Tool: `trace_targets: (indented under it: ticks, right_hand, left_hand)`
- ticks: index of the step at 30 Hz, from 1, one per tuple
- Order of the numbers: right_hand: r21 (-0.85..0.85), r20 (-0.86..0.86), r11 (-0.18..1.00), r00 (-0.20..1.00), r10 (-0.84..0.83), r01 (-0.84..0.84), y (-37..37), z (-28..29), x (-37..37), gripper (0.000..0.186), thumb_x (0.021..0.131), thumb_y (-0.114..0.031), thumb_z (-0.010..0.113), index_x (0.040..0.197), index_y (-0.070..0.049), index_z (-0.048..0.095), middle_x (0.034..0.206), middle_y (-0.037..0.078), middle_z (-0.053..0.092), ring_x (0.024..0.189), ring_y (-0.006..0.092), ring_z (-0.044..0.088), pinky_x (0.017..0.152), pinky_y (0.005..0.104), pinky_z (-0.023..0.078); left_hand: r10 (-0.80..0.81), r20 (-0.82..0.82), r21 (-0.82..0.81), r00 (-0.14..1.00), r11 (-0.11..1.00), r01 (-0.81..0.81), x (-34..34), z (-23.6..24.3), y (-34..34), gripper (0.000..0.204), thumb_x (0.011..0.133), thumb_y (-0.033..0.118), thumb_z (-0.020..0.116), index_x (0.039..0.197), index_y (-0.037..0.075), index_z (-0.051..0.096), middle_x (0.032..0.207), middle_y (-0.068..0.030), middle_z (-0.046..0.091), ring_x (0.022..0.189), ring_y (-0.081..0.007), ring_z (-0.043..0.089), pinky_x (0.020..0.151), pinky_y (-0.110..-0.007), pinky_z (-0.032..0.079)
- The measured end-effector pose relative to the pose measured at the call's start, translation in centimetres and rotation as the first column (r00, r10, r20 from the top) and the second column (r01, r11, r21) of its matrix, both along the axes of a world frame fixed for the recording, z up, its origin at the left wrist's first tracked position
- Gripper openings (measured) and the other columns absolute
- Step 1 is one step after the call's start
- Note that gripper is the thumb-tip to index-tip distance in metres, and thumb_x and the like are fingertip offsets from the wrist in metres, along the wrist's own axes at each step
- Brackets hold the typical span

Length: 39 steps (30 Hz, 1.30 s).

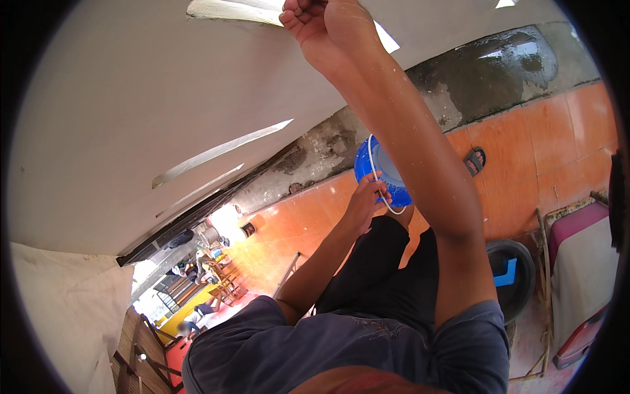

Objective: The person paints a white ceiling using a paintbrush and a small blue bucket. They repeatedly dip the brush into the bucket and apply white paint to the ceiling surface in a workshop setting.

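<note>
My left hand (369, 200) is closed around the thin white handle of a blue bucket (361, 159). The bucket hangs in front of my legs and seems to have water in it; my right forearm covers its right part. My right arm, dotted with droplets, is raised high across the view. At the top edge, my right hand (321, 23) has its fingers curled in front of the pale wall (131, 111), near a slot in it. The frame cuts this hand off, and anything inside its fingers is hidden.
Orange tiles (512, 161) cover the floor, beside a wet concrete strip (485, 69). A dark sandal (474, 161) shows past my right forearm. At right stand a black basin (499, 256) with a blue piece inside and a cloth-covered frame (581, 276). Another person (197, 318) sits far left near wooden chairs (223, 279).
</note>
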State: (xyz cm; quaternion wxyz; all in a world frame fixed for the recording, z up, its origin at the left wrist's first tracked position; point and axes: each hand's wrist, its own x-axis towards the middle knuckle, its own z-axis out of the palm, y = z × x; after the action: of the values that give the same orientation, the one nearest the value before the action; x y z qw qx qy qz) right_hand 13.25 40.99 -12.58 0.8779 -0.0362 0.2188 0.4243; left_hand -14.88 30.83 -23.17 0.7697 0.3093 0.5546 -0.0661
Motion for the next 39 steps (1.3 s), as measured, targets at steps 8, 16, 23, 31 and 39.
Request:
trace_targets:
  ticks: [8, 16, 23, 31, 39]
  right_hand:
    - [-0.033, 0.068, 0.993, 0.991, 0.118, -0.116, 3.3, -2.0, 1.5, 0.024, 0.105, -0.019, 0.04, 0.097, 0.002, 0.05, 0.082, 0.009, 0.056, 0.072, 0.0163, 0.055, 0.067, 0.029, 0.05]
    - [-0.339, 0.105, 0.94, 0.991, 0.083, -0.043, -0.5, -9.0, 0.5, 0.016, 0.094, -0.011, 0.052, 0.096, 0.005, 0.057, 0.08, 0.011, 0.057, 0.069, 0.0166, 0.053, 0.064, 0.0306, 0.05]
    - [-0.05, 0.152, 0.998, 0.988, -0.021, 0.029, -1.1, -8.9, 0.4, 0.022, 0.096, -0.015, 0.057, 0.106, 0.005, 0.055, 0.088, 0.014, 0.062, 0.078, 0.0204, 0.062, 0.071, 0.0314, 0.055]
    - [-0.691, 0.358, 0.711, 0.917, 0.174, 0.134, -4.4, -15.2, 1.2, 0.023, 0.094, -0.019, 0.059, 0.091, 0.003, 0.065, 0.074, 0.011, 0.067, 0.063, 0.0199, 0.063, 0.063, 0.0299, 0.054]
    - [-0.578, 0.737, 0.531, 0.117, 0.666, 0.62, -3.2, -8.2, 2.1, 0.026, 0.093, -0.028, 0.061, 0.091, -0.003, 0.068, 0.067, 0.012, 0.063, 0.056, 0.0208, 0.058, 0.057, 0.0325, 0.046]
  left_hand:
    - [-0.033, -0.02, 0.035, 0.999, 0.999, 0.033, 0.0, 0.7, 0.0, 0.033, 0.097, 0.021, 0.049, 0.127, 0.009, 0.041, 0.094, -0.0041, 0.052, 0.094, -0.0174, 0.054, 0.09, -0.041, 0.046]
    - [-0.029, -0.019, 0.035, 0.999, 0.999, 0.03, 0.2, 0.4, 0.0, 0.032, 0.099, 0.019, 0.045, 0.129, 0.009, 0.039, 0.093, -0.0046, 0.053, 0.093, -0.0179, 0.055, 0.089, -0.04, 0.047]
    - [-0.036, -0.04, 0.044, 0.999, 0.998, 0.038, 0.8, -0.2, 0.1, 0.038, 0.097, 0.018, 0.049, 0.132, 0.007, 0.039, 0.091, -0.0036, 0.052, 0.088, -0.0157, 0.056, 0.085, -0.035, 0.049]
    - [-0.014, -0.006, 0.028, 1.0, 1.0, 0.015, 1.1, -0.2, -0.1, 0.04, 0.097, 0.018, 0.049, 0.133, 0.005, 0.038, 0.091, -0.0037, 0.052, 0.089, -0.016, 0.056, 0.086, -0.036, 0.049]
    - [-0.023, -0.017, 0.009, 1.0, 1.0, 0.023, 1.2, -0.8, -0.5, 0.038, 0.097, 0.019, 0.05, 0.131, 0.006, 0.039, 0.092, -0.0038, 0.053, 0.09, -0.0159, 0.057, 0.085, -0.035, 0.049]
